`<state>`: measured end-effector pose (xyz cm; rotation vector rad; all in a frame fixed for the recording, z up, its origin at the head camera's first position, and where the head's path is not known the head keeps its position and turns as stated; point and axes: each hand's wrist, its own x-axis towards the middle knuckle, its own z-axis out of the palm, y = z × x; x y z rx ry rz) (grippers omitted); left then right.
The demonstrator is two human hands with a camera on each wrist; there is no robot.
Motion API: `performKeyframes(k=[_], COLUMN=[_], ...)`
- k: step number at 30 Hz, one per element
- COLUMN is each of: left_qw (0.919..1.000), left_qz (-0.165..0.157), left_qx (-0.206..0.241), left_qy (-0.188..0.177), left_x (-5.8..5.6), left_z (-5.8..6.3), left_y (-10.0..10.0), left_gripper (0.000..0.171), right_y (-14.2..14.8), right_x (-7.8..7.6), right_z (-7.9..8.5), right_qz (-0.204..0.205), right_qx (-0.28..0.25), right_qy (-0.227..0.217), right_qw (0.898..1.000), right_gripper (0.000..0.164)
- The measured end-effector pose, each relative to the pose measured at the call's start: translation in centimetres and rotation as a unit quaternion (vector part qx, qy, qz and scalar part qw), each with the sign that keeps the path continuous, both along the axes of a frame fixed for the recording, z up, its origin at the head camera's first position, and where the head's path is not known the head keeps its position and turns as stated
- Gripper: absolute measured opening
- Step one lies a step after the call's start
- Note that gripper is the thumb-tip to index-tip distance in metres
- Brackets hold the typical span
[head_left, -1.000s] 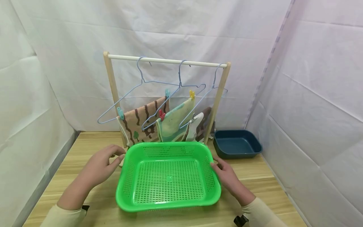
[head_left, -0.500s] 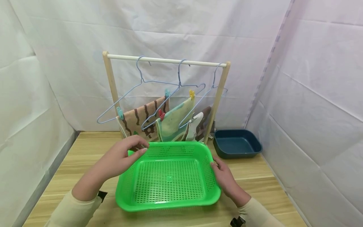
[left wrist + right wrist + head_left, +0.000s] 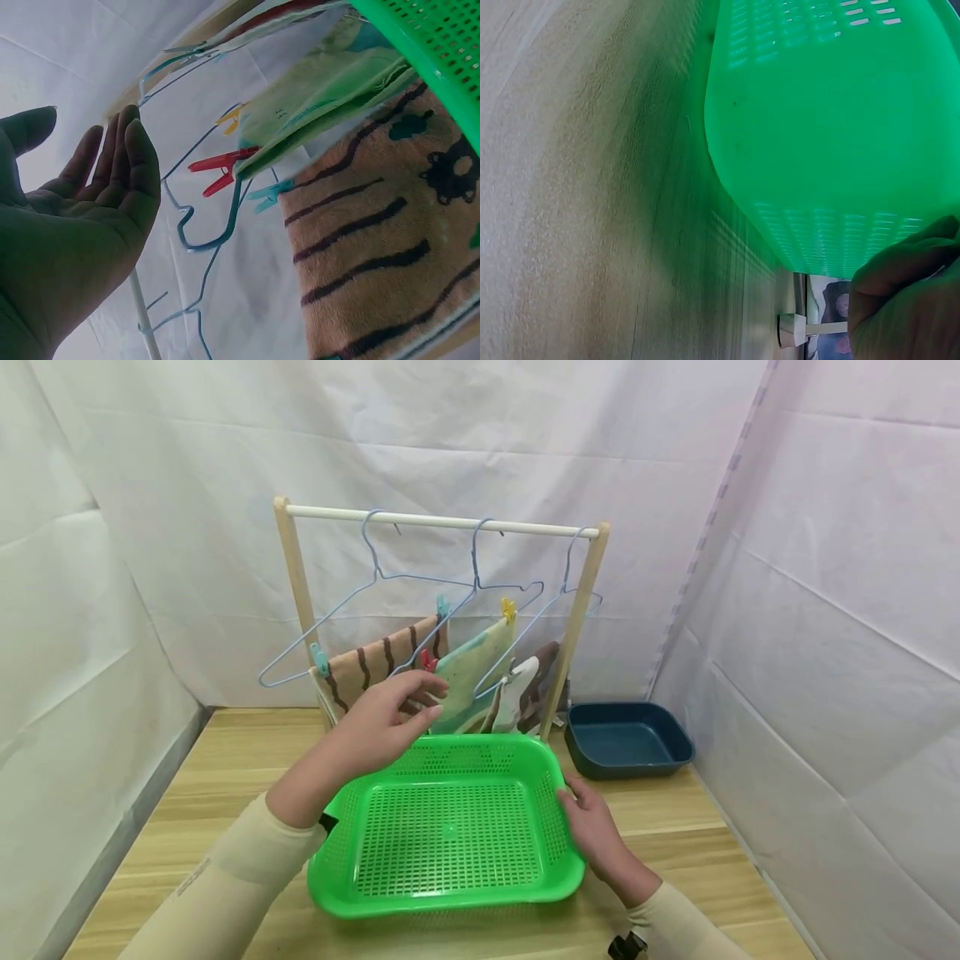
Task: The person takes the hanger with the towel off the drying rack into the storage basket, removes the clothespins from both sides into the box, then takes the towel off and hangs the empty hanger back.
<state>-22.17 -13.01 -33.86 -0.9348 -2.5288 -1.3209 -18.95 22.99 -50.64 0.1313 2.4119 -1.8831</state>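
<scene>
A green plastic basket [image 3: 450, 860] with perforated walls stands in front of me. My right hand [image 3: 600, 839] grips its right rim, thumb on the inner edge and fingers outside. In the right wrist view its curled fingers [image 3: 907, 262] lie against the outer wall. My left hand [image 3: 375, 727] is raised over the basket's far left side, loosely bent and holding nothing. Just ahead of it, a pale green towel [image 3: 480, 672] hangs by a red clothespin [image 3: 221, 165] and a yellow clothespin [image 3: 508, 610]. Left of that hangs a brown striped towel [image 3: 352, 668], partly hidden by the hand.
Behind the basket stands a wooden drying rack [image 3: 442, 520] with blue wire hangers [image 3: 427, 578]. A white and brown towel [image 3: 521, 693] hangs near its right post. A dark blue tub [image 3: 630, 743] sits at the right on the wooden table [image 3: 225, 760]. White cloth walls enclose the place.
My left hand has moved from beside the basket's left rim rightward and upward, toward the hanging towels. My right hand stays on the right rim, and the basket has not visibly moved.
</scene>
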Motion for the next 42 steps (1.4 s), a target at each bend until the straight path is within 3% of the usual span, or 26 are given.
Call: performKeyframes(k=[10, 21, 28, 38, 42], left_qw=[0.9994, 0.9958, 0.9962, 0.9967, 0.9953], left_qz=[-0.005, 0.035, 0.024, 0.05, 0.049], left_qx=[-0.031, -0.027, 0.008, 0.031, 0.053], left_qy=[-0.012, -0.08, -0.083, -0.056, -0.065], left_x=[-3.8, -6.9, -7.9, -7.7, -7.6], left_z=[0.7, -0.2, -0.5, -0.8, -1.1], left_y=[2.9, 6.3, 8.5, 10.0, 10.2], left_gripper=[0.04, 0.076, 0.066, 0.049, 0.046], right_y=[0.0, 0.0, 0.0, 0.0, 0.1], right_x=[-0.1, -0.1, -0.3, -0.2, -0.1], right_z=[-0.1, 0.0, -0.2, -0.2, -0.1], right_qz=[0.0, 0.001, 0.003, 0.001, 0.004], right_qx=[0.012, 0.019, 0.008, 0.01, 0.014], right_qy=[0.01, 0.02, 0.017, 0.016, 0.017], right_qw=[1.0, 1.0, 1.0, 1.0, 1.0], right_gripper=[0.05, 0.05, 0.05, 0.05, 0.051])
